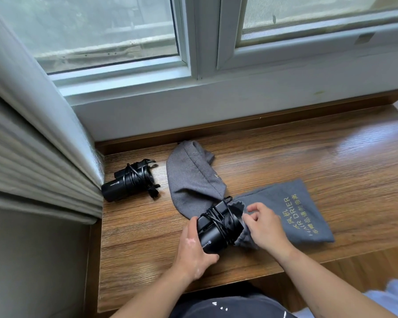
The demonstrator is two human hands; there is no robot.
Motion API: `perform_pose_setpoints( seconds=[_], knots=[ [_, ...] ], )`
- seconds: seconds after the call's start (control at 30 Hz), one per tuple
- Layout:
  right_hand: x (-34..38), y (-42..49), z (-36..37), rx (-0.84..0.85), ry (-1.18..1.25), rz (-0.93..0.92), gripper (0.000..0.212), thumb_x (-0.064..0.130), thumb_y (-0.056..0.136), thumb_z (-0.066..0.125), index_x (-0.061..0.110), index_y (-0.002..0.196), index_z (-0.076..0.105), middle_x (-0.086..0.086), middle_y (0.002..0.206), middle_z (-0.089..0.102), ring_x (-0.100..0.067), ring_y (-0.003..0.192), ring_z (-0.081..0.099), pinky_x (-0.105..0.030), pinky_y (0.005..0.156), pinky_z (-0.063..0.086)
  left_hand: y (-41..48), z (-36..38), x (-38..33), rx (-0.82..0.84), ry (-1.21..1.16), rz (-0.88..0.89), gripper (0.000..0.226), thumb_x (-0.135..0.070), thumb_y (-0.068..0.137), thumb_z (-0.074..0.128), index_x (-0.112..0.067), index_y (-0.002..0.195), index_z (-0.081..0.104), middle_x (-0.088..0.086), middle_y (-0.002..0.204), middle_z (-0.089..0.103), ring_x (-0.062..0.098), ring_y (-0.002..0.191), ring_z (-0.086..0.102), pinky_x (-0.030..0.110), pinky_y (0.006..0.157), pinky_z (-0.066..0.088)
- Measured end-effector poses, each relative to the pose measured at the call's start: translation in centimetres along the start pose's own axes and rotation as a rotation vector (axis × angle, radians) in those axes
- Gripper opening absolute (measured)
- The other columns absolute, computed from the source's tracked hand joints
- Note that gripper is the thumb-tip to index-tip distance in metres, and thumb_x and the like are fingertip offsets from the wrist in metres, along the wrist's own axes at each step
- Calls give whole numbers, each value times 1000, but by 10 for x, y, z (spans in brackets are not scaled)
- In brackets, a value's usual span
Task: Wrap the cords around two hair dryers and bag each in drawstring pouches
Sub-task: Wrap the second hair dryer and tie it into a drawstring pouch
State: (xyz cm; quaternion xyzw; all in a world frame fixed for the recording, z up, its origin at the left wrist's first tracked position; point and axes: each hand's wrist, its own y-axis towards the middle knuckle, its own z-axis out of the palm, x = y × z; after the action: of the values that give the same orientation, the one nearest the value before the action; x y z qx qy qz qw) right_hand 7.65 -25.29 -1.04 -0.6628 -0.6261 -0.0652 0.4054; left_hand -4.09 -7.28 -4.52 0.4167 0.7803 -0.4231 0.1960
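Note:
A black hair dryer (216,232) with its cord wound round it lies near the front of the wooden sill. My left hand (193,246) grips its barrel end. Its other end sits at the mouth of a grey drawstring pouch (292,212) with gold lettering, lying flat to the right. My right hand (262,223) pinches the pouch's open rim beside the dryer. A second black hair dryer (129,180), cord wrapped round it too, lies at the left near the curtain. A second grey pouch (191,180) lies crumpled between the two dryers.
The wooden sill (308,152) runs under a white-framed window (193,65). A pleated grey curtain (32,157) hangs at the left edge, close to the second dryer. The sill's front edge (147,301) is just before my body.

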Motion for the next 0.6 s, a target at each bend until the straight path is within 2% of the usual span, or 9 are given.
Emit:
perform_pose_setpoints(
  seconds=[0.07,0.13,0.23,0.3,0.43,0.5,0.53,0.6],
  knots=[
    [1,5,0,27,-26,31,10,24,89,62,25,99,64,5,73,69,-16,80,64,-29,72,41,-2,-2,4,23,27,21,122,-34,57,95,-25,156,25,-5,144,42,14,132,45,28,117,39],
    [4,9,-1,11,-75,59,4,27,88,63,24,89,66,5,78,69,-21,85,63,-31,73,44,-4,-3,9,45,50,47,122,-32,59,95,-27,157,22,-9,141,39,11,133,42,23,116,36],
    [5,13,-1,-5,-177,86,14,32,86,63,24,74,63,8,76,67,-24,87,64,-34,74,51,-7,-5,16,74,79,60,123,-31,64,92,-27,161,16,-15,137,30,2,130,31,15,112,26],
    [4,15,-1,28,-264,92,5,30,83,62,25,82,60,5,80,68,-25,86,64,-34,70,51,-9,-5,19,76,79,58,123,-31,65,91,-28,161,14,-12,142,32,3,130,31,14,110,25],
    [0,20,-1,136,-380,3,29,27,86,61,34,114,63,5,88,75,-24,94,68,-30,66,49,-11,-6,23,89,100,56,121,-31,66,89,-30,160,14,-12,137,34,7,131,37,14,108,28],
    [0,22,0,151,-424,-9,17,31,88,63,32,101,73,4,97,78,-23,97,70,-30,74,55,-12,-5,25,94,101,48,122,-33,64,89,-31,160,14,-10,139,35,7,131,38,14,109,28],
    [-1,22,0,148,-421,-7,12,35,88,64,30,89,75,4,93,78,-22,95,71,-30,75,56,-12,-5,26,94,98,47,122,-34,63,89,-31,160,14,-9,141,36,8,132,38,15,110,28],
    [-5,25,0,124,-375,18,23,41,88,65,26,72,71,6,80,75,-21,85,70,-32,73,56,-12,-6,28,94,94,47,122,-34,62,88,-31,161,15,-10,143,35,9,135,38,16,113,29]
  ],
)
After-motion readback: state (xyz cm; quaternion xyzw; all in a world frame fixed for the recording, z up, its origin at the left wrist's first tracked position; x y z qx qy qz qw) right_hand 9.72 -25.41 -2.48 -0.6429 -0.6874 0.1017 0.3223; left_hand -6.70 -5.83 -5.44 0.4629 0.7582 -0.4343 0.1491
